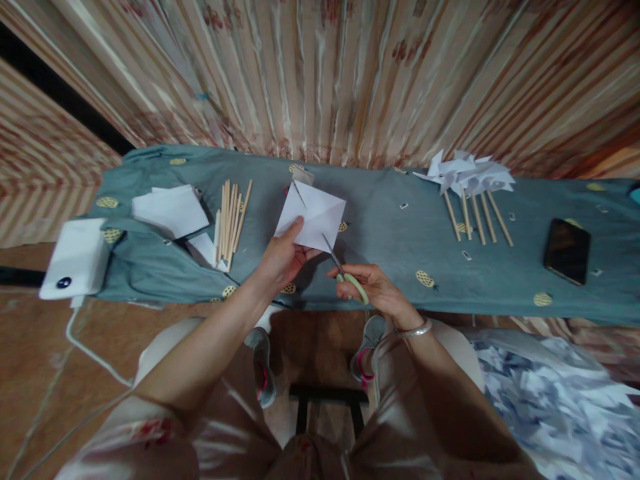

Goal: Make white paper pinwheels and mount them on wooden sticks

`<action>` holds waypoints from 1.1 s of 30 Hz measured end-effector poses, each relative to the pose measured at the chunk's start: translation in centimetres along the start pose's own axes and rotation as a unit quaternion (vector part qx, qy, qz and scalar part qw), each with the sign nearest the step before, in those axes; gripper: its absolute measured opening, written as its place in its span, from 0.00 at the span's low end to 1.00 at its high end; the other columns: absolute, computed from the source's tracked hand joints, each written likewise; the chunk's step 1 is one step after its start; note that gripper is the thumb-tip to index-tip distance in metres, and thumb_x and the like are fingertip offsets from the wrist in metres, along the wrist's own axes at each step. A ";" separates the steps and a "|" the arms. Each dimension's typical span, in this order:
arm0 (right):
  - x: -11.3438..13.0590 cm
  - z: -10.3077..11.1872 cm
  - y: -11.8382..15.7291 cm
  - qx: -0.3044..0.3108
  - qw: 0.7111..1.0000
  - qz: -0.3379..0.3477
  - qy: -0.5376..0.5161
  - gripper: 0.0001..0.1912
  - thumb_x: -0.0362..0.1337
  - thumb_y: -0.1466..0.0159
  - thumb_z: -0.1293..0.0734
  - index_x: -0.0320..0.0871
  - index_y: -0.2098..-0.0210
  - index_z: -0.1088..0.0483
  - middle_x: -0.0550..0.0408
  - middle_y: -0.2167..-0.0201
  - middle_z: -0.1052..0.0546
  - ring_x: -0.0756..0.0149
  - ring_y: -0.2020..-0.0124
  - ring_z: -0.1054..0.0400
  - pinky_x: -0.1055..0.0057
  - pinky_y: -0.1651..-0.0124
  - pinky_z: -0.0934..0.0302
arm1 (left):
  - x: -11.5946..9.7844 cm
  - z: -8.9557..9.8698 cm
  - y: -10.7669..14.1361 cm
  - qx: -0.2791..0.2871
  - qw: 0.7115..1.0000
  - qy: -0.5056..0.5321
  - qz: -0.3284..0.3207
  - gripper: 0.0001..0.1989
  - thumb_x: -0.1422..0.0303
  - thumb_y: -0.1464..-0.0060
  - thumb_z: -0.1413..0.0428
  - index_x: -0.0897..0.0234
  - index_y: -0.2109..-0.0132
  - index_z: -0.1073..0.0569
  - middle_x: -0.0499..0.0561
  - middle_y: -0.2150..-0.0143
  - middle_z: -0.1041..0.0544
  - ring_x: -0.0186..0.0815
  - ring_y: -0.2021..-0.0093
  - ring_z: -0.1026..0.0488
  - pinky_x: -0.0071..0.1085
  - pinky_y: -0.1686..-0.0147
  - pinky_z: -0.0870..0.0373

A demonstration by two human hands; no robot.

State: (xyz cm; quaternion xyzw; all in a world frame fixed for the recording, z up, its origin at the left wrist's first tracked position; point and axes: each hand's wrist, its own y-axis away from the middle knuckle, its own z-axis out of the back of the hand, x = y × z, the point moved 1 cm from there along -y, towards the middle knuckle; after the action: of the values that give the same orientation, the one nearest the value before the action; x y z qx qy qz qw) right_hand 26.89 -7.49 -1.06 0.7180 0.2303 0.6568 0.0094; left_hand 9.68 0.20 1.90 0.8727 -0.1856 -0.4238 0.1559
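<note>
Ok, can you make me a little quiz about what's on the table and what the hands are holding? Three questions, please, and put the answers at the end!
1. The left hand holds white paper. What does the right hand hold?
A) a spoon
B) scissors
C) a pencil

2. True or false: the dark phone lies to the right of the paper pinwheels.

3. Fill in the blank: the loose sticks lie to the ____ of the white paper being held.

Key: 1. B; 2. True; 3. left
</note>
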 end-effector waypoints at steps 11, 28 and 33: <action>-0.5 -0.1 -0.3 -0.014 0.999 -0.021 -0.033 0.24 0.49 0.54 0.21 0.41 0.63 0.22 0.61 0.78 0.28 0.76 0.77 0.36 0.77 0.74 0.41 | 0.0 0.2 -0.1 0.008 1.000 -0.004 -0.004 0.04 0.72 0.38 0.46 0.67 0.58 0.27 0.49 0.70 0.20 0.31 0.72 0.23 0.30 0.62 0.22; 0.0 -0.2 -0.2 -0.024 0.999 -0.011 -0.023 0.23 0.49 0.53 0.21 0.41 0.64 0.22 0.61 0.79 0.26 0.76 0.78 0.36 0.76 0.75 0.41 | 0.4 -0.1 0.2 -0.002 1.000 -0.004 -0.008 0.02 0.73 0.40 0.44 0.67 0.59 0.26 0.49 0.69 0.20 0.32 0.69 0.22 0.29 0.61 0.22; -0.2 -0.3 -0.3 -0.031 0.999 -0.021 -0.018 0.24 0.50 0.54 0.21 0.40 0.64 0.22 0.61 0.79 0.27 0.76 0.78 0.36 0.76 0.74 0.41 | 0.4 -0.1 0.1 -0.002 1.000 -0.006 -0.007 0.04 0.72 0.41 0.42 0.67 0.59 0.27 0.49 0.68 0.20 0.32 0.70 0.22 0.29 0.63 0.23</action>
State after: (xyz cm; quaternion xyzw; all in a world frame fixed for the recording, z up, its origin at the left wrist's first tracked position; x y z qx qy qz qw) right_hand 26.56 -7.39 -1.28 0.7242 0.2247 0.6501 0.0495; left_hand 9.91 -0.08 1.73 0.8713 -0.1794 -0.4303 0.1534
